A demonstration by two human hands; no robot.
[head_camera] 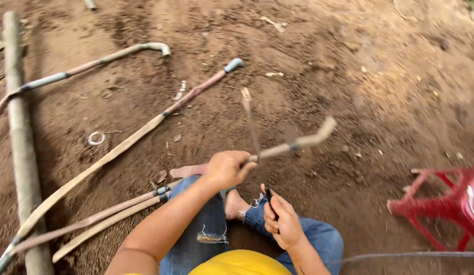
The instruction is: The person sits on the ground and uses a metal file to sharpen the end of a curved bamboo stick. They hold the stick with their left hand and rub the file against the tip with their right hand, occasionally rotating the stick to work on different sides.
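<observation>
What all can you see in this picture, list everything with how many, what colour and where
hose piece: one, dirt-brown, bent, blurred, held up in the left hand
knife: one, dark, only partly visible in the right hand
long hoses: several, tan and brown with grey fittings, lying on the dirt at left
pole: one, grey-brown, lying along the left edge
ring: one, white, on the dirt between the hoses
stool: one, red plastic, right edge
ground: brown loose dirt throughout
jeans: blue, ripped, bottom centre
foot: one, bare, between the knees
left hand: gripping the hose piece
right hand: closed on the knife
</observation>
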